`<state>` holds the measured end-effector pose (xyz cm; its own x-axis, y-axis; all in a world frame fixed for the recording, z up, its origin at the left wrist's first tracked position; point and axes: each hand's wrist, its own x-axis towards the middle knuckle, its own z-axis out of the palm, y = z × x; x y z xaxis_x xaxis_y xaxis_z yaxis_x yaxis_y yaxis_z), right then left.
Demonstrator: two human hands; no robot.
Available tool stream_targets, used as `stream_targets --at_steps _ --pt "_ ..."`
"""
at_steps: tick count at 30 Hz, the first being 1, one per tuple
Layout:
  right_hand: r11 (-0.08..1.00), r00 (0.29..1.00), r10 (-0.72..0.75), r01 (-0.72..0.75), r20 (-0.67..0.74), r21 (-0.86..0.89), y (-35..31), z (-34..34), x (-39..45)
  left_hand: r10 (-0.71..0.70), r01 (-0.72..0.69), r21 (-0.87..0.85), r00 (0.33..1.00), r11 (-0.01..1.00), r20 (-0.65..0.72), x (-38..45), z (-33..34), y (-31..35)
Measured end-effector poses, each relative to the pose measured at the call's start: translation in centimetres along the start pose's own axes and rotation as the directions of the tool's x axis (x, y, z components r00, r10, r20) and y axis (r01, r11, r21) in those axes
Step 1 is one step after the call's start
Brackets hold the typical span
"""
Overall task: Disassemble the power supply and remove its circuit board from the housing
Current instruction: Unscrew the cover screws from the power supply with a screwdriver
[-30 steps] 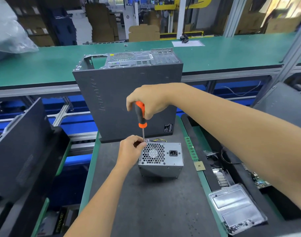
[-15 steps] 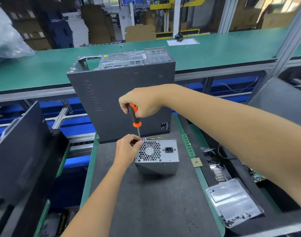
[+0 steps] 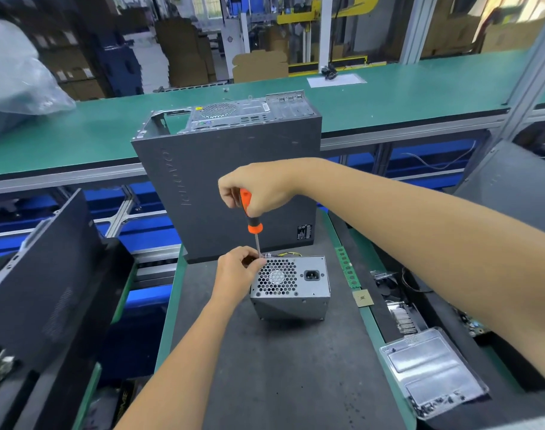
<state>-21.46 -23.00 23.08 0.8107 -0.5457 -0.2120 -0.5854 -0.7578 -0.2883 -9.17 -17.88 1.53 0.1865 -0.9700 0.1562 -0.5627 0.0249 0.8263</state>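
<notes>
The right hand [image 3: 259,192] is wrapped around the orange-and-black handle of a screwdriver [image 3: 250,218], fingers curled tight, holding it nearly upright with the shaft pointing down. The tip meets the top left corner of the power supply [image 3: 291,287], at about eleven o'clock on its fan face. Right there the left hand [image 3: 238,271] has its fingertips bunched around the lower shaft, pinching it where it lands on the corner; whether they also touch the casing I cannot tell.

The power supply is a grey metal box standing on the dark mat [image 3: 296,367] of the bench, its honeycomb fan grille [image 3: 277,277] and black power socket [image 3: 311,275] facing up and toward the person. A few coloured wires [image 3: 285,254] poke out behind its top edge, at twelve o'clock.

Just beyond it, at twelve o'clock, a dark grey computer case [image 3: 234,181] stands upright on the mat, its metal rear panel on top. At three o'clock from the power supply a green memory stick [image 3: 347,268] lies along the mat's edge, with a small square chip [image 3: 362,298] just below it. Further out, toward four o'clock, a clear plastic tray [image 3: 432,370] holds small dark screws in its near corner. At nine o'clock a dark side panel [image 3: 41,283] leans tilted, well apart from the work.
</notes>
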Motion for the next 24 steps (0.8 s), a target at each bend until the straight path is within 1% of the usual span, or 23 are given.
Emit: stream_targets --at_steps 1,2,3,4,5,6,7,8,9,10,12,14,15,16,17,18,19,20,21,22,23,24 --pt "0.996 0.998 0.060 -0.060 -0.014 -0.063 -0.07 0.10 0.11 0.001 -0.001 0.005 1.000 1.000 0.002 0.00 -0.03 0.03" --pt "0.975 0.990 0.135 -0.139 -0.038 -0.174 -0.26 0.24 0.21 0.005 -0.005 0.009 1.000 1.000 0.003 0.02 -0.08 0.05" --pt "0.911 0.980 0.191 -0.199 -0.060 -0.360 -0.49 0.36 0.36 0.007 -0.007 0.010 1.000 1.000 0.003 0.04 -0.14 0.07" --pt "0.854 0.978 0.192 -0.210 -0.086 -0.476 -0.80 0.47 0.45 0.007 -0.007 0.010 1.000 1.000 0.003 0.06 -0.18 0.10" --pt "0.840 0.981 0.167 -0.193 -0.096 -0.507 -0.93 0.48 0.60 0.006 -0.006 0.012 1.000 1.000 0.004 0.05 -0.19 0.11" --pt "0.853 0.987 0.137 -0.163 -0.088 -0.496 -0.77 0.57 0.76 0.006 -0.006 0.015 1.000 1.000 0.005 0.02 -0.16 0.12" --pt "0.891 0.991 0.118 -0.136 -0.068 -0.432 -0.63 0.60 0.73 0.007 -0.007 0.017 1.000 1.000 0.007 -0.04 -0.10 0.11" --pt "0.944 0.996 0.079 -0.090 -0.047 -0.317 -0.35 0.53 0.70 0.007 -0.007 0.018 1.000 1.000 0.008 -0.12 -0.03 0.09" --pt "0.972 0.999 0.044 -0.046 -0.017 -0.230 -0.27 0.31 0.45 0.006 -0.006 0.017 1.000 1.000 0.007 -0.21 0.02 0.04" --pt "0.981 1.000 -0.002 0.005 0.016 -0.194 -0.17 0.16 0.24 0.004 -0.004 0.015 1.000 1.000 0.005 -0.25 0.03 -0.03" --pt "0.991 0.996 -0.045 0.054 0.071 -0.126 -0.34 0.05 -0.11 0.002 -0.002 0.015 1.000 1.000 0.006 -0.23 -0.05 -0.15" --pt "0.999 0.999 -0.034 0.035 0.035 -0.021 -0.44 0.24 -0.10 0.001 -0.001 0.016 1.000 1.000 0.012 -0.12 -0.15 -0.21" --pt "1.000 1.000 0.003 -0.003 -0.006 -0.005 -0.47 0.29 0.02 0.002 -0.003 0.018 1.000 1.000 0.017 -0.03 -0.15 -0.21" --pt "0.996 0.996 0.081 -0.082 -0.041 -0.040 -0.42 0.30 0.12 0.005 -0.006 0.023 1.000 1.000 0.021 0.02 -0.13 -0.19" --pt "0.974 0.983 0.163 -0.174 -0.082 -0.148 -0.50 0.34 0.13 0.010 -0.010 0.030 1.000 0.999 0.023 0.03 -0.13 -0.14" --pt "0.921 0.972 0.201 -0.231 -0.125 -0.314 -0.60 0.47 0.20 0.015 -0.016 0.035 1.000 0.999 0.024 0.03 -0.13 -0.11" --pt "0.880 0.971 0.191 -0.234 -0.143 -0.413 -0.74 0.51 0.27 0.022 -0.023 0.035 1.000 0.999 0.022 0.01 -0.14 -0.11" --pt "0.878 0.976 0.166 -0.211 -0.141 -0.430 -0.61 0.58 0.47 0.027 -0.028 0.033 0.999 0.999 0.020 0.01 -0.15 -0.14" --pt "0.900 0.977 0.168 -0.206 -0.129 -0.385 -0.48 0.60 0.57 0.030 -0.030 0.030 0.999 0.999 0.019 0.01 -0.18 -0.21" --pt "0.947 0.984 0.146 -0.169 -0.105 -0.273 -0.35 0.58 0.47 0.029 -0.029 0.027 0.999 0.999 0.021 0.02 -0.18 -0.23" --pt "0.978 0.992 0.104 -0.115 -0.073 -0.172 -0.18 0.37 0.27 0.026 -0.027 0.022 0.999 0.999 0.023 0.03 -0.19 -0.24" --pt "0.992 0.997 0.058 -0.063 -0.044 -0.113 -0.27 0.08 -0.07 0.022 -0.023 0.016 0.999 1.000 0.023 0.04 -0.20 -0.25"
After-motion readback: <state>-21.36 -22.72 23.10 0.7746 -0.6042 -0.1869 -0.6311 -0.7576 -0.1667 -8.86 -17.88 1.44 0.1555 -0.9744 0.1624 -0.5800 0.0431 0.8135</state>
